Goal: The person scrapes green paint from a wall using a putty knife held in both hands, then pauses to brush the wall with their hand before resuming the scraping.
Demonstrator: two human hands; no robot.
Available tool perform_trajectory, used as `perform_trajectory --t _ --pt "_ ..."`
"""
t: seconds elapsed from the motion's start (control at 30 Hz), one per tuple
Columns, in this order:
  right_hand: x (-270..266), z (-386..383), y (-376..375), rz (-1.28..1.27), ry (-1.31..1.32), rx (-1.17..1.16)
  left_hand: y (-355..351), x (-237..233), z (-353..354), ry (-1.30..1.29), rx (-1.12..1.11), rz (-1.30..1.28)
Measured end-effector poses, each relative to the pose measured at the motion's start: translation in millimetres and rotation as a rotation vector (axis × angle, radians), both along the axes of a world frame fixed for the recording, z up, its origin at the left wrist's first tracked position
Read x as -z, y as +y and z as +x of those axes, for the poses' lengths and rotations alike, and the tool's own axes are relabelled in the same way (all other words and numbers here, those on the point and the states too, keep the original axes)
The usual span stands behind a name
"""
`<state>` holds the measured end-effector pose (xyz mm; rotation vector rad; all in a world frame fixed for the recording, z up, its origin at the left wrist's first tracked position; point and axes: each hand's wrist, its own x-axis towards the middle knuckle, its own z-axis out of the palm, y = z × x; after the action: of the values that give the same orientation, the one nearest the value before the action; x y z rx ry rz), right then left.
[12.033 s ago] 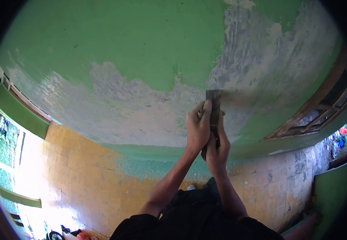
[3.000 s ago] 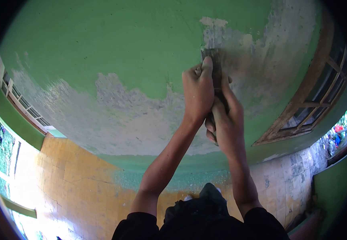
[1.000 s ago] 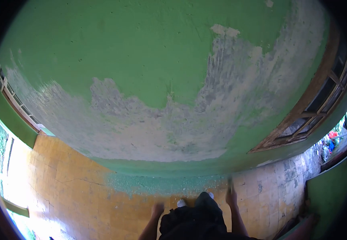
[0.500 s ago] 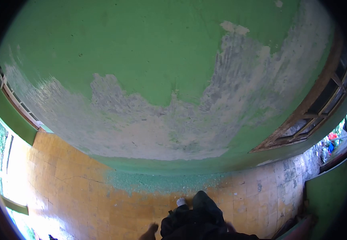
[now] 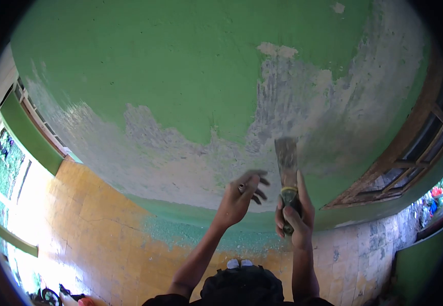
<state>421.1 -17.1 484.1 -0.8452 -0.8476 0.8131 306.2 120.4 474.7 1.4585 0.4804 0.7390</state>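
In front of the wall, my right hand (image 5: 297, 211) is wrapped round the dark handle of a scraper (image 5: 287, 163), whose flat, worn blade points up. My left hand (image 5: 242, 198) is raised just left of the scraper, its fingers apart and a little blurred, with a ring on one finger and nothing held. Behind both hands stands the wall (image 5: 170, 66), green above, with a broad grey-white patch (image 5: 328, 117) where the paint is gone. Pale green flakes (image 5: 180, 232) lie on the floor along the wall's foot.
Yellowish tiles cover the floor (image 5: 109, 224). A wooden-framed window (image 5: 402, 163) is at the right, with a green panel (image 5: 420, 265) below it. At the left are a bright opening (image 5: 7, 168) and a wheel (image 5: 50, 297). My feet (image 5: 239, 263) are near the flakes.
Both hands have risen from low beside my body to in front of the wall, and the scraper has come into view. The view has shifted slightly, and both feet now show together.
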Motion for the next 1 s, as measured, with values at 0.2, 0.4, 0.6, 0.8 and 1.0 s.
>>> perform_trajectory --t 0.2,0.4,0.6,0.8,1.0 --pt "-46 10 44 0.145 0.043 -0.122 6 -77 18 -0.049 -0.453 1.025" --pt "-57 5 58 0.102 0.014 -0.049 39 -90 35 0.014 -0.427 1.406" --pt "-65 3 54 0.031 -0.070 -0.004 60 -87 45 -0.024 -0.504 1.600" --pt "-79 1 48 -0.056 -0.064 -0.003 60 -90 42 -0.017 -0.509 1.644" --pt "-88 -1 44 -0.111 -0.110 0.001 66 -92 41 -0.026 -0.517 1.710"
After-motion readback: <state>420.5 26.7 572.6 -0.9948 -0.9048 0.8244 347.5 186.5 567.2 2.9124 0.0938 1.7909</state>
